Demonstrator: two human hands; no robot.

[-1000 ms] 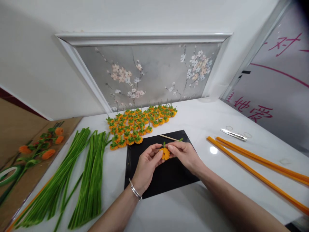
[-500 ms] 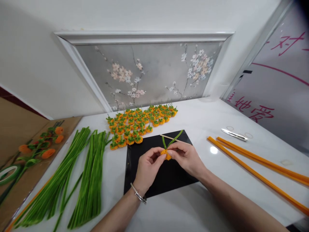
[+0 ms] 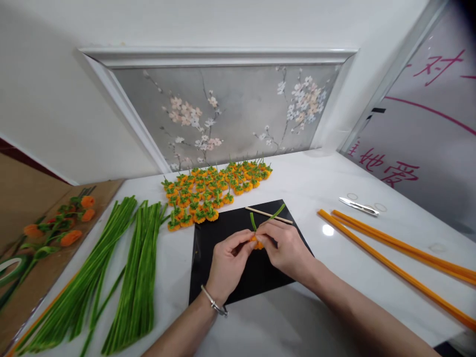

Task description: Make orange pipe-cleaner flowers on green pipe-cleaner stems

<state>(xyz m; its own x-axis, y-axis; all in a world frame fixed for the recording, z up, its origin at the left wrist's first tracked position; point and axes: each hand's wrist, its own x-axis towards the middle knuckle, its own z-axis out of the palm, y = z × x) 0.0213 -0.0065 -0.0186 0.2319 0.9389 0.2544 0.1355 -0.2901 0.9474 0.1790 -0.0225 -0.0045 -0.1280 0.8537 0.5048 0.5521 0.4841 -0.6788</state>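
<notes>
Over the black mat point(image 3: 219, 267), my left hand point(image 3: 231, 260) pinches the left side of a small orange pipe-cleaner flower point(image 3: 258, 243). My right hand point(image 3: 284, 245) is closed at the flower's top right, on the green pipe cleaner point(image 3: 253, 221) that rises from it in two ends. One end stands upright; the other slants up to the right behind my fingers. Much of the flower is hidden by my fingertips. A thin wooden stick point(image 3: 268, 214) lies on the mat just beyond my hands.
Rows of finished orange flowers point(image 3: 211, 188) with green tops stand at the back. Green pipe-cleaner bundles point(image 3: 137, 277) lie to the left, near a cardboard with orange blooms point(image 3: 70, 238) and tape point(image 3: 15, 270). On the right are orange pipe cleaners point(image 3: 394, 248) and small scissors point(image 3: 359, 206).
My right hand has shifted slightly and its fingers have curled further over the flower's top, covering more of the green pipe cleaner. The left hand keeps its pinch.
</notes>
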